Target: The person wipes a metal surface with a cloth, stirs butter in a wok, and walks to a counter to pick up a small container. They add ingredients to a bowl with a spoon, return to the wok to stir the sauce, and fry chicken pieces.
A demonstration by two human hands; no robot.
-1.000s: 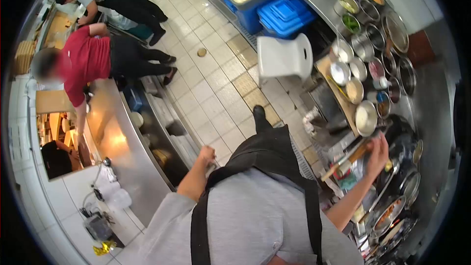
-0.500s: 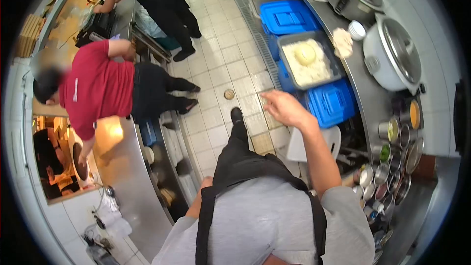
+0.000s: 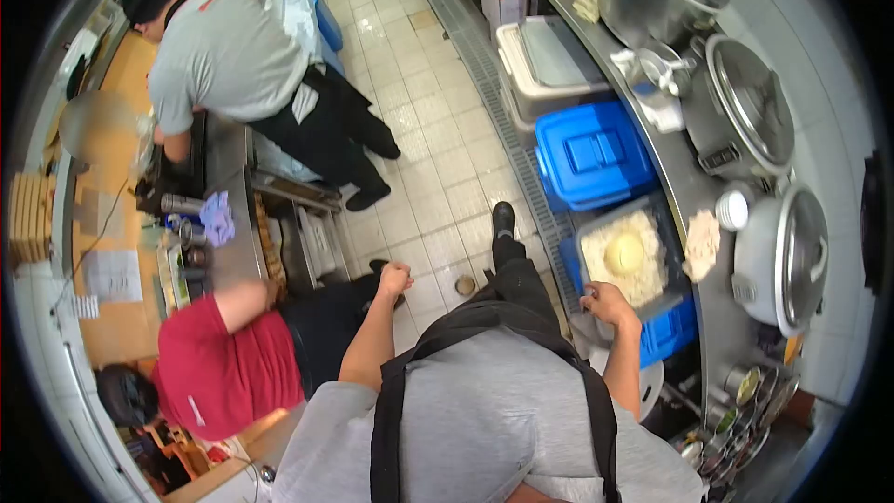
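The open tub (image 3: 675, 261) of pale food (image 3: 643, 284) sits beside the counter (image 3: 717, 317). The right hand (image 3: 609, 305) is at the tub's near left corner, fingers curled; whether they hold anything, I cannot tell. The left hand (image 3: 395, 281) is well left of the tub, fingers folded into a loose fist. A blue lid (image 3: 596, 151) lies just beyond the tub, and two co-workers (image 3: 228, 56) are farther left of it
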